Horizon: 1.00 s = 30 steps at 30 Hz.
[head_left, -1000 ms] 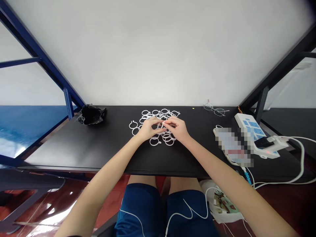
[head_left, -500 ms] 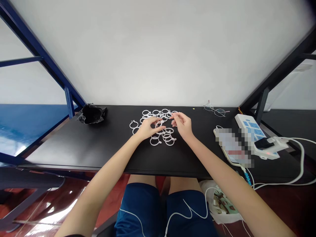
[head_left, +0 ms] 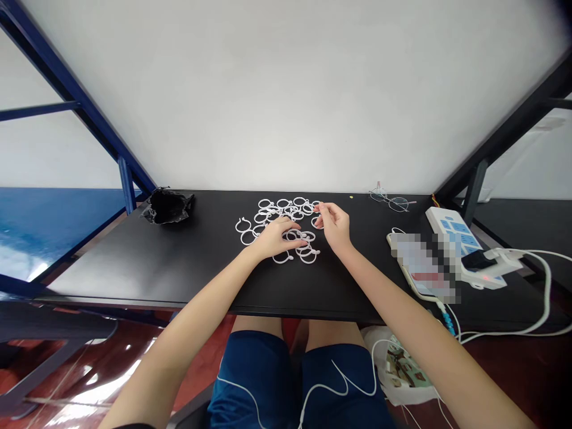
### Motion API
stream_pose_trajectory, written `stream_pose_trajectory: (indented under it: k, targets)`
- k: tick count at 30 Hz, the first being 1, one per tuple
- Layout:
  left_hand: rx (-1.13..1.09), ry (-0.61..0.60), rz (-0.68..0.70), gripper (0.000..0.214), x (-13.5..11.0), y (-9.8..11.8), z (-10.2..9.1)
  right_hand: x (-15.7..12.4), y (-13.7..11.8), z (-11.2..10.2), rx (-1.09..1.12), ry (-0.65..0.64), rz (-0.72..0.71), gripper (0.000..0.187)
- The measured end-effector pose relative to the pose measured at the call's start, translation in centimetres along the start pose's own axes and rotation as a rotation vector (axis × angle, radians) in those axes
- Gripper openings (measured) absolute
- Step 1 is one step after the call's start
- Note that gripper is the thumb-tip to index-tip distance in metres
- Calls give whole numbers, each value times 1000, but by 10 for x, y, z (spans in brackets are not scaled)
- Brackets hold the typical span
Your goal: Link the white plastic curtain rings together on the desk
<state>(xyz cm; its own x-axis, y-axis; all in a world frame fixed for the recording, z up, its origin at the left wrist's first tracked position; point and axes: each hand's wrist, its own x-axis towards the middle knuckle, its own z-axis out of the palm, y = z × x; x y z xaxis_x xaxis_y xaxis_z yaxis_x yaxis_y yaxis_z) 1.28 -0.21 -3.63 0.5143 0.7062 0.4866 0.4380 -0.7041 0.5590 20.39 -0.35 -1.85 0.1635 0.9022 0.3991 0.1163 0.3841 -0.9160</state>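
Note:
Several thin white plastic rings (head_left: 260, 215), some with a small ball or tab, lie in a loose, overlapping cluster on the black table (head_left: 179, 268). My left hand (head_left: 276, 237) is low over the near part of the cluster, thumb and fingers apart, with a ring (head_left: 292, 235) showing in the gap. My right hand (head_left: 335, 227) is at the cluster's right edge, fingers bent together in a pinch. A ring (head_left: 316, 223) shows beside its fingers; whether the fingertips grip anything cannot be made out.
At the table's left stands a crumpled open black bag (head_left: 167, 207). On the right are eyeglasses (head_left: 395, 203), a phone (head_left: 417, 268) and a white power strip (head_left: 456, 229) with cables. A white wall (head_left: 286, 119) rises behind the table.
My left hand has come down and slightly nearer over the rings, to the front of the cluster. My right hand has shifted very slightly right, and a ring beside its fingers shows more clearly.

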Motion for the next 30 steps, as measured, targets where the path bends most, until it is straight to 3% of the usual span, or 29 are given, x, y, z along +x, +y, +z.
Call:
stream_pose_trajectory:
  k: [4, 8, 13, 21, 25, 30]
  targets:
    - [56, 72, -20, 27, 3, -3, -17, 2, 1, -2, -10, 16, 4, 42]
    - [313, 211, -149, 12, 1, -23, -57, 3, 1, -4, 3, 46, -6, 42]
    - [150, 9, -397, 14, -11, -42, -93, 2, 3, -3, -5, 27, 1, 41]
    - [177, -200, -402, 18, -14, -46, -80, 2, 6, -3, -14, 35, 7, 40]
    - [205, -194, -364, 15, -12, -45, -74, 3, 6, -3, -16, 32, -7, 38]
    - [275, -78, -298, 14, -9, -37, -70, 1, 6, -2, -28, 20, -15, 36]
